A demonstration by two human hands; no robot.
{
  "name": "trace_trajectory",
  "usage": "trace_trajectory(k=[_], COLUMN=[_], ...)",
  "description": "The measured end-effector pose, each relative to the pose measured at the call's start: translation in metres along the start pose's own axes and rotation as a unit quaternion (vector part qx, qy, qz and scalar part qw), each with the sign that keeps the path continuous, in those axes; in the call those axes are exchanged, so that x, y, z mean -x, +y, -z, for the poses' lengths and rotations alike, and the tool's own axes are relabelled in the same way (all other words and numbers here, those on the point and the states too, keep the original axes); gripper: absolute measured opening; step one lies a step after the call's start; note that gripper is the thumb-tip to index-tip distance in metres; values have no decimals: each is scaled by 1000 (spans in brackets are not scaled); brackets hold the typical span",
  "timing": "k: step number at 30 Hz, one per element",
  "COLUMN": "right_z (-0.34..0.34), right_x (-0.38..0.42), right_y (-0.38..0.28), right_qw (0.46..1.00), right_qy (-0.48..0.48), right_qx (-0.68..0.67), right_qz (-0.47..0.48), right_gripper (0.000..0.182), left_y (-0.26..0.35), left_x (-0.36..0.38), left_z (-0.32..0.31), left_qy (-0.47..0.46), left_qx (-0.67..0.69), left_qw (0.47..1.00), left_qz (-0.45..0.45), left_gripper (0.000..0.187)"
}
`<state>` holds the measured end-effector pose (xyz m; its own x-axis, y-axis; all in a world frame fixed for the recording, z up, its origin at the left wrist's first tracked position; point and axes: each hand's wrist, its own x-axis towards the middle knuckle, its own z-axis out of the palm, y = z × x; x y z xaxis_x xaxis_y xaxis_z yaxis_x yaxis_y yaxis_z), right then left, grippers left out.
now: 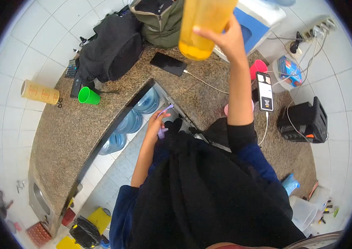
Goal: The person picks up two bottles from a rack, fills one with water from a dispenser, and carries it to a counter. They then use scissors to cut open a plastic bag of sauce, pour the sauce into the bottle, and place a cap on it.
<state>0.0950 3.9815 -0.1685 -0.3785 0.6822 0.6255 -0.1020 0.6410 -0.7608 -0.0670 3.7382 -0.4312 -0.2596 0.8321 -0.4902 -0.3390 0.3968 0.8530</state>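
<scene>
My right hand (227, 40) is raised at the top of the view, its fingers wrapped round a translucent yellow bottle (198, 35). Yellow liquid shows near its base, and the top of the bottle runs out of view. Lower down, in front of my body, my left hand (154, 125) is closed on a light purple plastic piece (163, 132). A thin stem of it sticks out past the fingers, and a wider part hangs below them. The grip hides its middle. Below the bottle, a black phone (168, 64) lies on the granite counter (196, 91) with a white cable plugged in.
Bags (111, 45) stand at the back, beside a blue and white container (252, 25). A green cup (89, 96) sits on the left counter; a red cup (258, 69), a charging phone (265, 92) and a black speaker-like box (302, 121) are at right. Large water bottles (129, 120) stand below.
</scene>
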Motion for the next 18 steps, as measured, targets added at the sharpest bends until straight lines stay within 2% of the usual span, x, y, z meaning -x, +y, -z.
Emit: trace_trajectory(k=[3,6,11,18], right_z=[-1,5,17,11], right_x=[-25,-40,-53,-51], right_y=[-79,-115,-142,-164], right_qw=[996,991,984,988], right_qy=[-39,-72,-114,-95], right_qx=[-83,-110,-118,-95], right_qz=[-19,13,74,78], right_gripper=[71,70,72,77], left_y=[8,17,9,8], left_x=[6,11,4,8], left_z=[-8,-16,-14,-17], left_qy=[5,10,-3,21], left_qx=[7,7,-8,6], left_qw=[1000,1000,1000,1000], left_qz=[9,19,8,2], left_gripper=[36,36,36,30])
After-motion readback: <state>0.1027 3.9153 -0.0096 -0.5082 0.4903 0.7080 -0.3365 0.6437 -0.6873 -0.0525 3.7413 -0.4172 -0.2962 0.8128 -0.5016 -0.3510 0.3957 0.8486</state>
